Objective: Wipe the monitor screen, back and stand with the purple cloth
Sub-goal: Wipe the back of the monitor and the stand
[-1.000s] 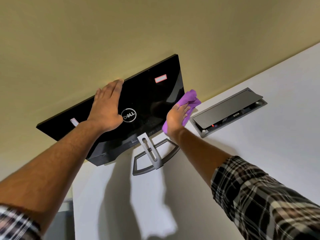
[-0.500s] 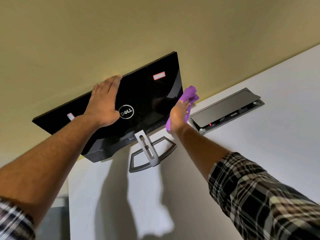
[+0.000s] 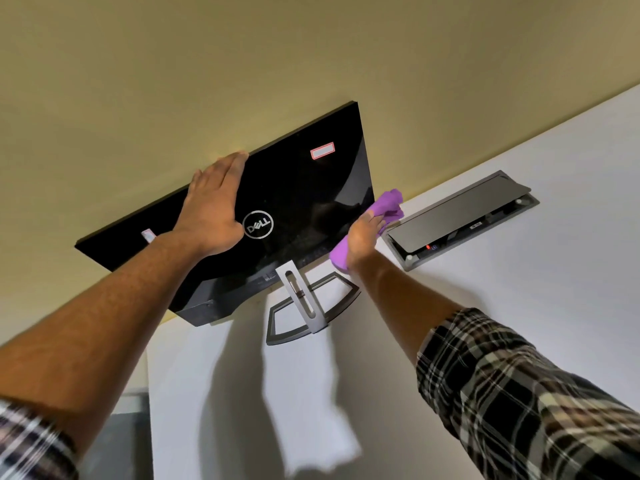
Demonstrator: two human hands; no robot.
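Black back: the monitor [image 3: 304, 202] is sitting in the middle of the frame with its shiny back facing the camera, its top edge slanting from the left middle up to the upper middle.
Top edge: it is sitting close to the tan wall [image 3: 242, 64] behind it; how much gap there is cannot be told.
Right edge: it is running down toward the purple cloth [image 3: 388, 206], with white table showing just past it.
Stand: the grey stand [image 3: 304, 306] is sitting on the white table [image 3: 519, 289] below the monitor, with bare table around its base.
Left hand: the left hand [image 3: 214, 209] is lying flat on the back, fingers straight, fingertips reaching the top edge, just beside the round logo [image 3: 258, 224].
Right hand: the right hand [image 3: 362, 242] is pressing the bunched cloth at the lower right corner of the monitor, holding it; the fingers are partly hidden.
Cloth place: the cloth is sticking out above and below that hand, touching the monitor's right edge.
Open room: the grey cable box [image 3: 464, 220] with its lid up is sitting just right of the cloth, in the right middle of the frame.
Stickers: a red-edged sticker [image 3: 322, 150] is sitting near the top right of the back, a small one [image 3: 148, 235] near the left wrist.
Sleeves: plaid sleeves [image 3: 519, 393] are filling the bottom corners.
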